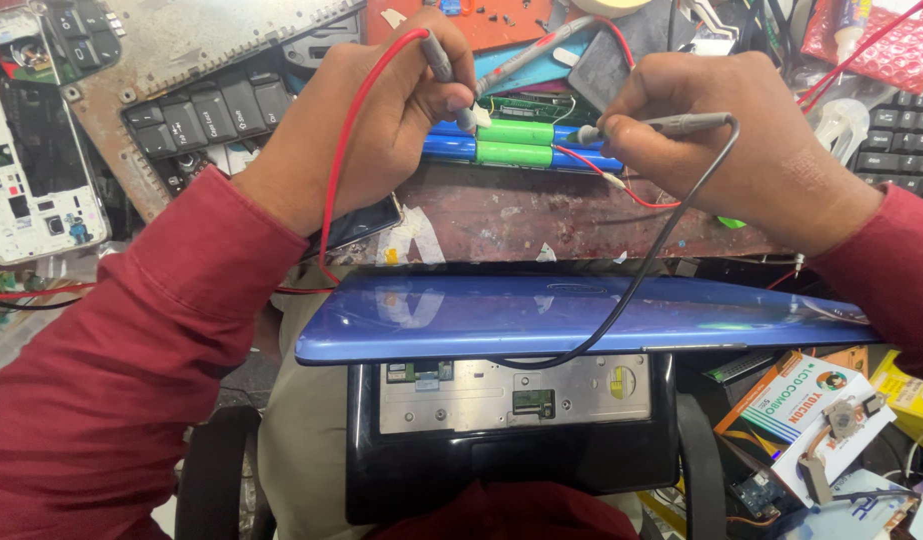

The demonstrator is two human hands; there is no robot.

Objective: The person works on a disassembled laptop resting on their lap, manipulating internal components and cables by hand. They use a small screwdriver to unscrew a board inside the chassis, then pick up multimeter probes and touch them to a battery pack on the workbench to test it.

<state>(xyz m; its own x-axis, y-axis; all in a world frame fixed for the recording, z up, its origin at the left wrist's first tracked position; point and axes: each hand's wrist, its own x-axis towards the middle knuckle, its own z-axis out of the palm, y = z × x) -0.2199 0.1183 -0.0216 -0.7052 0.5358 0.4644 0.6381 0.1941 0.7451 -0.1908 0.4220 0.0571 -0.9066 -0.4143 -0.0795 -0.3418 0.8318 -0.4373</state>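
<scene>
so that each tip meets one end of the blue and green battery pack [521, 142] on the workbench [541, 215], my left hand [381, 110] pinches the red-lead probe [443, 62] and my right hand [751, 150] grips the black-lead probe [671, 124], hands apart.

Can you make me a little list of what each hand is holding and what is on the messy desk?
left hand: grips a grey probe with a red wire, tip on the battery pack's left end
right hand: grips a grey probe with a black wire, tip by the pack's right end
battery pack: blue cylinder cells with green bands, lying flat
near the body: shiny blue laptop lid
far left: white phone frame
</scene>
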